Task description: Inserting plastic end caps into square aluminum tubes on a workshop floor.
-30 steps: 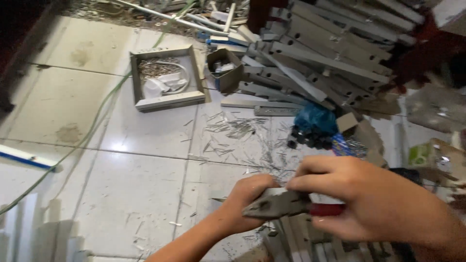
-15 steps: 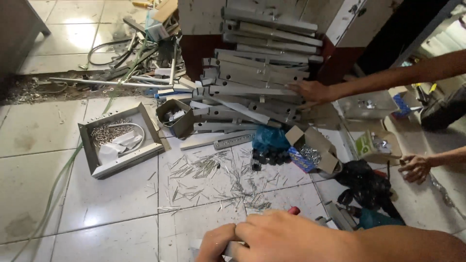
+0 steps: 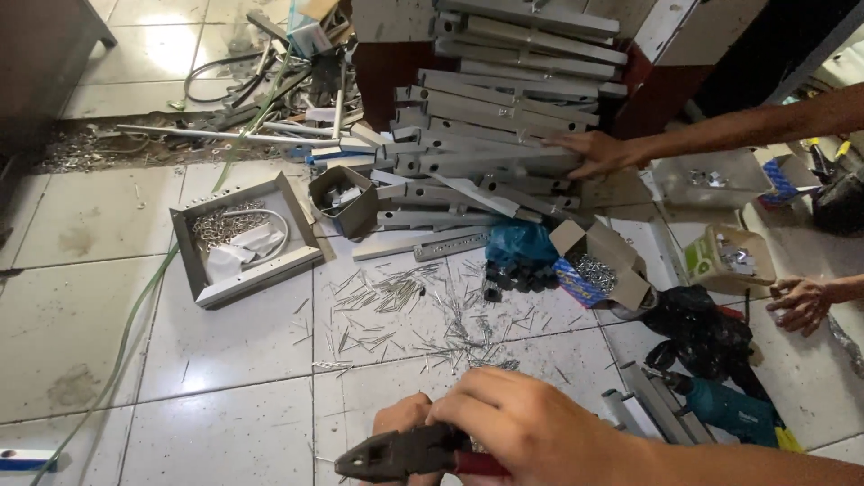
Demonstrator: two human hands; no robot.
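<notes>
1. Gripping the black-jawed steel pliers with red handles (image 3: pixel 409 453), my right hand (image 3: pixel 531 427) is wrapped tight round the handles at the bottom edge of the head view, nose pointing left.
2. I judge the pliers stiff and fairly heavy for their size; the coated handles are the place to hold, well back from the pivot, which could pinch.
3. My left hand (image 3: pixel 400 418) sits just behind the jaws, fingers curled; whether it pinches anything small I cannot tell, as the tool hides it.
4. Just beyond lie loose thin metal pins scattered on the white floor tiles (image 3: pixel 405 310): light, slippery, hard to pick up singly.
5. Farther out stand a shallow grey metal tray (image 3: pixel 297 261) holding chain and paper, and a stack of grey metal brackets (image 3: pixel 486 117).
6. Another person's hand (image 3: pixel 598 153) rests on that stack; a second one (image 3: pixel 801 301) hovers near a small open cardboard box (image 3: pixel 720 261).
</notes>
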